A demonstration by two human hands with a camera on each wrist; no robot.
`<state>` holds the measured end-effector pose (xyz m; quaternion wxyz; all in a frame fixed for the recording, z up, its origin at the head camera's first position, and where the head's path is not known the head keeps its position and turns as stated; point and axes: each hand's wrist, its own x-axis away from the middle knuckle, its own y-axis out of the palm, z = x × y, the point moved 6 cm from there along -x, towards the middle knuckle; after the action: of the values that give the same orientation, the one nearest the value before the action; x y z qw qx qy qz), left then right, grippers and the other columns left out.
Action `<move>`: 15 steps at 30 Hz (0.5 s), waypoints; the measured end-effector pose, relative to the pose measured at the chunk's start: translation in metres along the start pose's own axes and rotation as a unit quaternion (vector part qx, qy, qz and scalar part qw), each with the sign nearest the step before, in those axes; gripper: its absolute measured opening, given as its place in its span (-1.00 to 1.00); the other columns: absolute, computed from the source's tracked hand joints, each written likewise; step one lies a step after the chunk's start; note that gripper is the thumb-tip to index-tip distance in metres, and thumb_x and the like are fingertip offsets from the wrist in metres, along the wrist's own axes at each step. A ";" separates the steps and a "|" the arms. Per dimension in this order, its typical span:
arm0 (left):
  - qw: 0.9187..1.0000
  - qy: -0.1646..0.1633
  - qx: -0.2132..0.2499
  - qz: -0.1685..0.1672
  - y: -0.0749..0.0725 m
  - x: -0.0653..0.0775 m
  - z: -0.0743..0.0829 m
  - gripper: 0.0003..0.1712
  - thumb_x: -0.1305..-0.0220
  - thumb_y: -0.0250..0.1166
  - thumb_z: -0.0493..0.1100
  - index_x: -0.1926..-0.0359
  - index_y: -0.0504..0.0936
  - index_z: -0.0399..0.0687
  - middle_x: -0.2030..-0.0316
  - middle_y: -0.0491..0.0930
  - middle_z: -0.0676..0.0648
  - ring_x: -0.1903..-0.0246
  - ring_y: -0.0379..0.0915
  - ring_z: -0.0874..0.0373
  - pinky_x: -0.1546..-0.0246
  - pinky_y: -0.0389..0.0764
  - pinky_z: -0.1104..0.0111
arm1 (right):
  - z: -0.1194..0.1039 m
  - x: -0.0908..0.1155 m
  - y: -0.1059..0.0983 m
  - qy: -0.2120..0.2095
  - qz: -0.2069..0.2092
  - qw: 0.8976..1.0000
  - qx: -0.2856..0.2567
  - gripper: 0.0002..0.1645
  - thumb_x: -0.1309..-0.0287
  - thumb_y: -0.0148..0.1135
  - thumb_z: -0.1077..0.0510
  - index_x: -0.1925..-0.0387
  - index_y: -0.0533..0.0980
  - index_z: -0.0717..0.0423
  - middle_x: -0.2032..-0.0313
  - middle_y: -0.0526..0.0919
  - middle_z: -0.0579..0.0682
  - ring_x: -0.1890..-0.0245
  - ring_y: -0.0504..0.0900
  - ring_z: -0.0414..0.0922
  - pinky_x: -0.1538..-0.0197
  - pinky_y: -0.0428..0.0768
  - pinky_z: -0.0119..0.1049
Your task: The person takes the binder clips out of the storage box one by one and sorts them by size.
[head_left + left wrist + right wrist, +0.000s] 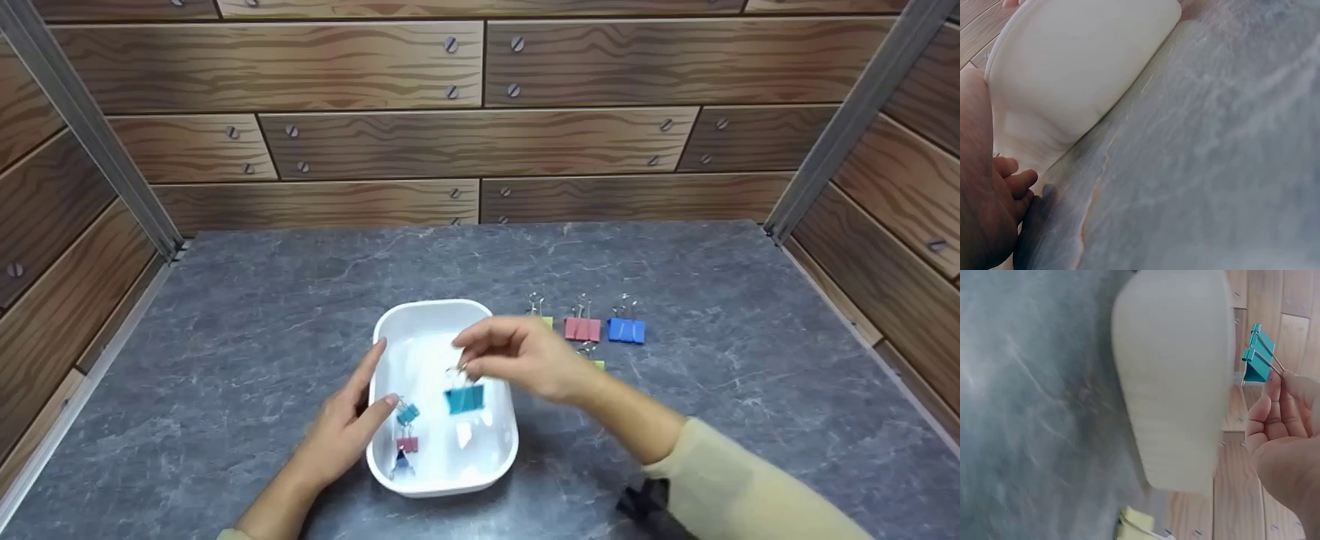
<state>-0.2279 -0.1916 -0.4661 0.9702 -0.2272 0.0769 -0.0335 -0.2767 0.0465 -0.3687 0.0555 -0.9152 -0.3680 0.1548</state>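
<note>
My right hand (525,358) pinches a large teal binder clip (465,399) by its wire handles, over the inside of a white plastic tub (442,489). In the right wrist view the teal clip (1259,354) hangs from the thumb and fingertips. At the tub's left side, my left hand (341,427) holds the rim, thumb over the edge and the other fingers along the outer wall. Small clips lie in the tub's left part: a teal one (407,413), a pink one (407,444) and a dark blue one (403,460).
Right of the tub, a pink binder clip (582,328) and a blue binder clip (626,331) stand on the grey marbled table (247,360). Two yellow clips are partly hidden by my right hand and arm; one yellow clip (1133,526) shows in the right wrist view. Wood-patterned walls (375,142) surround the table.
</note>
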 end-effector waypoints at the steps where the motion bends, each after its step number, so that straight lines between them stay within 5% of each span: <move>1: 1.000 0.000 0.003 -0.002 0.001 0.000 0.000 -0.15 -0.57 0.27 -0.07 -0.71 0.10 0.31 -0.63 0.13 -0.10 -0.56 0.13 -0.05 -0.51 0.19 -0.05 | -0.003 0.002 -0.006 0.000 0.008 1.000 0.001 -0.62 -0.28 0.38 0.43 -0.10 0.59 0.51 0.15 0.75 0.30 0.19 0.76 -0.12 0.01 0.75 -0.16; 10: 1.000 0.012 0.001 -0.005 0.002 0.001 0.000 -0.16 -0.57 0.27 -0.05 -0.71 0.10 0.25 -0.63 0.11 -0.08 -0.57 0.10 -0.03 -0.52 0.17 -0.02 | -0.013 0.023 -0.061 0.010 0.064 0.996 0.063 -0.69 -0.30 0.41 0.37 -0.05 0.65 0.41 0.15 0.76 0.22 0.20 0.76 -0.11 0.06 0.76 -0.12; 15: 1.000 0.019 -0.006 0.000 -0.003 0.005 -0.002 -0.16 -0.56 0.28 -0.01 -0.71 0.12 0.28 -0.63 0.13 -0.07 -0.57 0.09 -0.02 -0.52 0.16 0.00 | -0.006 0.040 -0.089 0.054 0.087 0.991 0.087 -0.68 -0.31 0.42 0.36 -0.07 0.66 0.36 0.11 0.74 0.28 0.19 0.76 -0.10 0.04 0.76 -0.15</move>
<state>-0.2232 -0.1954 -0.4676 0.9672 -0.2325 0.0950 -0.0376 -0.3058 0.1388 -0.3538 0.1414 -0.9423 -0.2689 0.1409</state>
